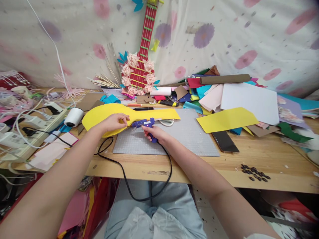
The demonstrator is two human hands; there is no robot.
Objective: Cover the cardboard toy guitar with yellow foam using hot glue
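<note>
A yellow guitar-shaped cutout (106, 114) lies on the table and partly over the grey cutting mat (191, 132), its long neck pointing right. My left hand (115, 122) rests at the lower edge where the round body meets the neck. Its fingers are bent and closed on that edge. In my right hand (156, 132) is a blue hot glue gun (147, 123), gripped by the handle. The gun's nozzle points left, close to my left fingertips and the cutout's edge. Its black cord (126, 176) loops down over the table's front edge.
A yellow sheet (228, 120) overlaps a phone (226, 142) on the right. Small black discs (254, 172) lie near the front edge. A red flower-trimmed guitar model (141, 71) stands at the back. Power strips (32, 132) and tangled cables crowd the left.
</note>
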